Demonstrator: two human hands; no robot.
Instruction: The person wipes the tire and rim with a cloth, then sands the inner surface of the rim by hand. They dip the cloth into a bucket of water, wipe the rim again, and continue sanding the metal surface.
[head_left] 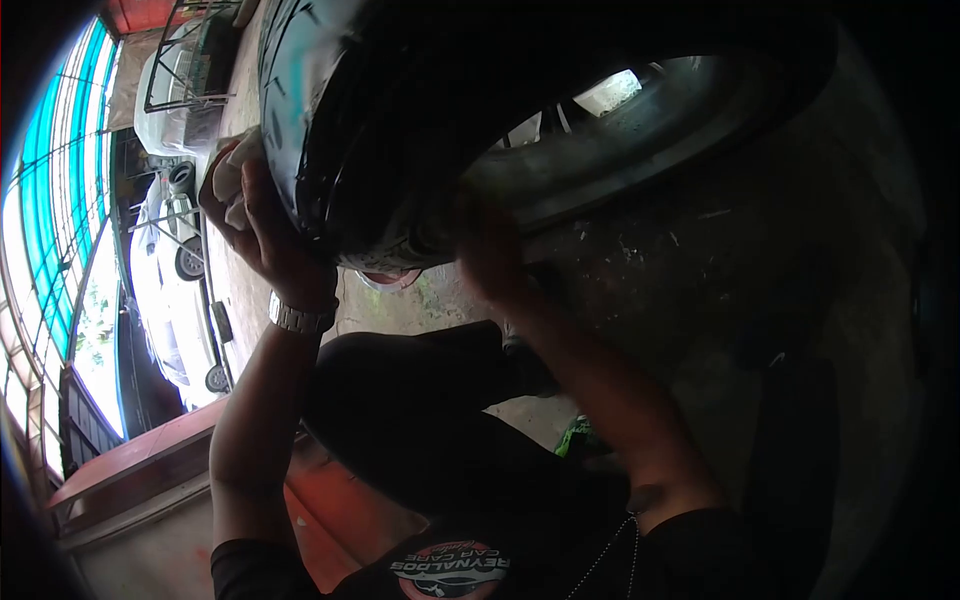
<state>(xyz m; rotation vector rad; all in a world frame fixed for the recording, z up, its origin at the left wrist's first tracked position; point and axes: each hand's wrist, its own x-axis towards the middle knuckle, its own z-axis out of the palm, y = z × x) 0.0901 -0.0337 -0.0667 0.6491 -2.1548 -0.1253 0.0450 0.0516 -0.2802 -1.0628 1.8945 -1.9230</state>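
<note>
The car tyre (400, 120), mounted on a wheel rim (640, 155), fills the upper middle of the view, raised in front of the person's dark-clad knees, its glossy black side catching daylight and a streak of teal. The left hand (262, 225) is at the tyre's outer edge, its grip closed around a bunched whitish cloth (232, 180); the fingers fold round it, perhaps to keep the cloth gathered close to the rubber. The right hand (490, 250) is at the tyre's lower edge, deep in shadow, and I cannot tell whether its grip is clasping or merely resting there; its place below the rim suggests it steadies the wheel from the other side. A metal-banded watch (300, 315) circles the left wrist. Beneath the tyre, a reddish round item (390, 278) shows on the stained floor (640, 260), too covered to identify, and something bright green (577, 437) lies near the right forearm. A white car (165, 280) stands in the daylight off to the left, appearing turned on its side, probably because the camera is tilted. The dark shirt carries a round emblem (450, 572), upside down here, reading "REYNALDOS CAR CARE", with smaller script that I cannot make out; no lettering is legible on the tyre.
</note>
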